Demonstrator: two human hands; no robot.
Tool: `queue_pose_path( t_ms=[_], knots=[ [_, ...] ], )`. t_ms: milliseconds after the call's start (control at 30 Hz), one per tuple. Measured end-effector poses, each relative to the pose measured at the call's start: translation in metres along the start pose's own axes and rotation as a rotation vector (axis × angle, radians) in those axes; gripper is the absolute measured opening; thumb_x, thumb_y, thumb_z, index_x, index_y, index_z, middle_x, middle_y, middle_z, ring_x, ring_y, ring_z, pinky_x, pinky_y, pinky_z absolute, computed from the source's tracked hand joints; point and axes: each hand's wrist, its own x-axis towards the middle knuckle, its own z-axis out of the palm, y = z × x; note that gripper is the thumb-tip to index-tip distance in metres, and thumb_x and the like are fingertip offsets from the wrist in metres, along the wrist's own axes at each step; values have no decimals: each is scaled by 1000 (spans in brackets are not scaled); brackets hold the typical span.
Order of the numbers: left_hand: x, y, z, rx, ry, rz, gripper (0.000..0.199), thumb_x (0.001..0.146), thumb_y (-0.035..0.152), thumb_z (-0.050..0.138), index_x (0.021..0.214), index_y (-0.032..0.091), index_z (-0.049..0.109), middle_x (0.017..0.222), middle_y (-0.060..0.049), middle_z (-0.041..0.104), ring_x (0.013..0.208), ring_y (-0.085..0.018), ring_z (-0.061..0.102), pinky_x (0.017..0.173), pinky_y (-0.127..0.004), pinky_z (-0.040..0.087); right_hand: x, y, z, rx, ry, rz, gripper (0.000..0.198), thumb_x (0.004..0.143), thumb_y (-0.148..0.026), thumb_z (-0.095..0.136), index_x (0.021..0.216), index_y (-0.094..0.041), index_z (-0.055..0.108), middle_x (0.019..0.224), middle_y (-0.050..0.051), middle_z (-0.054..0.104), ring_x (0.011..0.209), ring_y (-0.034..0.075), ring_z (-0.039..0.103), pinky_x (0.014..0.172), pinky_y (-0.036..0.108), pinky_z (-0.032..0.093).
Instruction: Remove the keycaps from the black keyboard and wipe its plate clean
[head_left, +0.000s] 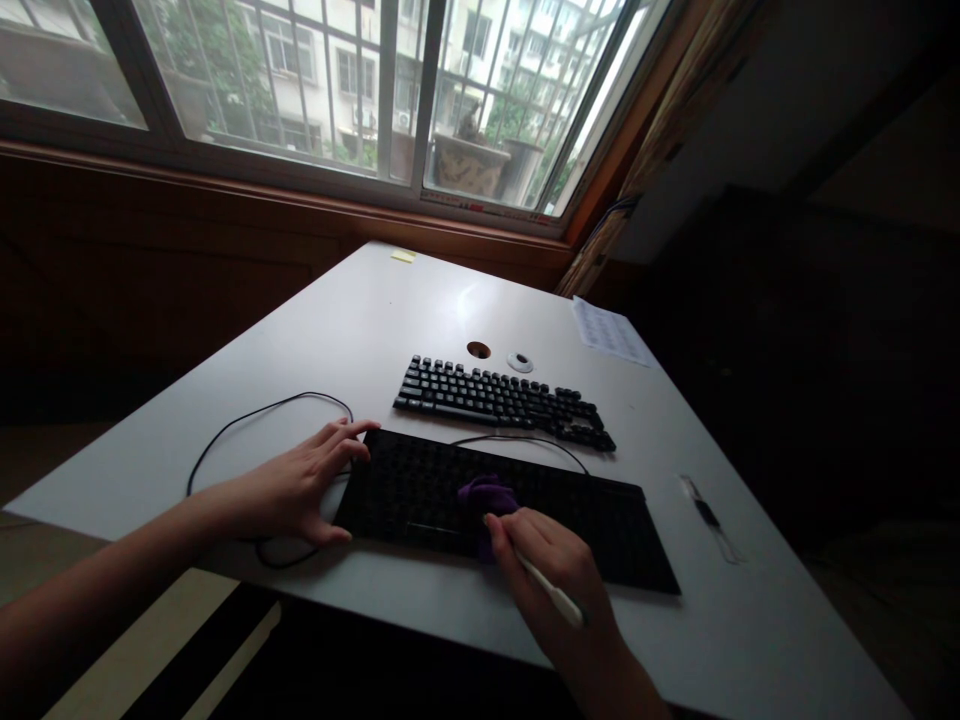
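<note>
A black keyboard base [427, 500] lies near the front edge of the white table, its key field dark and without visible keycaps. My left hand [307, 485] spans its left end, fingers at the far corner and thumb at the near edge, holding it. In my right hand [551, 565] is a slim white-handled tool [551, 590], pinched together with a purple cloth [487, 495]. The cloth rests on the middle of the base and hides the tool's tip. Behind the base, black keycaps [499, 395] lie in keyboard order.
A black cable [247, 415] loops left of the base. To the right lies a wire keycap puller [706, 514]. Beyond the keycaps are a table hole [478, 350] and a round cover [520, 362]. A printed sheet [611, 332] lies at the right edge, a yellow note [403, 256] at the back.
</note>
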Motion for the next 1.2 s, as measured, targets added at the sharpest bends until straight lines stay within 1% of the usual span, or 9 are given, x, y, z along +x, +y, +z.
queue_pose_path(
  t_ms=[133, 267, 400, 633, 733, 900, 1067, 1133, 1200],
  knots=[
    [0, 0, -1, 4, -13, 10, 74, 70, 40, 85, 128, 24, 43, 161, -18, 27, 146, -45, 27, 111, -66, 41, 1, -1, 1, -16, 24, 10, 25, 102, -17, 48, 79, -22, 57, 74, 3, 61, 68, 17, 58, 66, 32, 38],
    [-2, -1, 0, 0, 2, 11, 79, 69, 42, 86, 131, 25, 40, 160, -18, 27, 146, -45, 27, 111, -66, 41, 1, -1, -1, 10, 12, 2, 27, 101, -17, 50, 75, -23, 52, 70, 1, 58, 65, 16, 56, 63, 31, 37],
    [-2, -1, 1, 9, -12, 4, 79, 70, 41, 86, 131, 25, 38, 161, -18, 25, 148, -45, 23, 111, -65, 41, 1, -1, -3, 72, 15, 45, 29, 102, -18, 50, 73, -22, 51, 67, -1, 55, 60, 14, 54, 61, 29, 36],
    [0, 1, 0, 40, -24, 1, 80, 69, 41, 86, 130, 25, 36, 160, -19, 26, 147, -46, 25, 110, -68, 41, 3, 7, -8, 115, 6, 94, 32, 103, -25, 51, 71, -21, 56, 65, 0, 58, 59, 13, 57, 60, 29, 39],
    [0, 1, 0, 49, -35, -5, 79, 69, 41, 86, 129, 24, 38, 162, -20, 23, 147, -46, 24, 111, -67, 40, 6, 18, -11, 197, -19, 144, 35, 103, -32, 52, 71, -21, 61, 66, 1, 61, 60, 14, 60, 60, 28, 42],
    [-1, 1, -1, 33, -32, 3, 76, 70, 41, 85, 128, 23, 39, 163, -20, 21, 148, -46, 24, 112, -67, 39, 9, 41, -12, 399, -89, 292, 37, 99, -41, 58, 71, -20, 69, 65, 2, 67, 59, 15, 62, 56, 27, 46],
    [-1, -1, -1, 23, -27, 1, 76, 69, 40, 86, 128, 24, 40, 163, -19, 23, 148, -46, 24, 112, -67, 40, 8, 56, -4, 660, -136, 442, 29, 93, -45, 68, 82, -19, 76, 71, 4, 74, 64, 17, 69, 58, 27, 53],
    [0, -2, -1, 32, -29, 10, 77, 69, 40, 86, 128, 24, 40, 163, -18, 23, 148, -46, 22, 112, -67, 39, 8, 55, -3, 653, -131, 428, 26, 93, -43, 68, 84, -20, 77, 73, 4, 74, 66, 17, 70, 59, 27, 53],
    [0, -2, -1, 35, -31, 13, 76, 69, 41, 86, 128, 24, 41, 163, -18, 24, 149, -46, 22, 113, -67, 38, 8, 49, -2, 569, -108, 321, 22, 95, -38, 67, 85, -21, 77, 75, 3, 74, 68, 17, 69, 61, 27, 52]
  ],
)
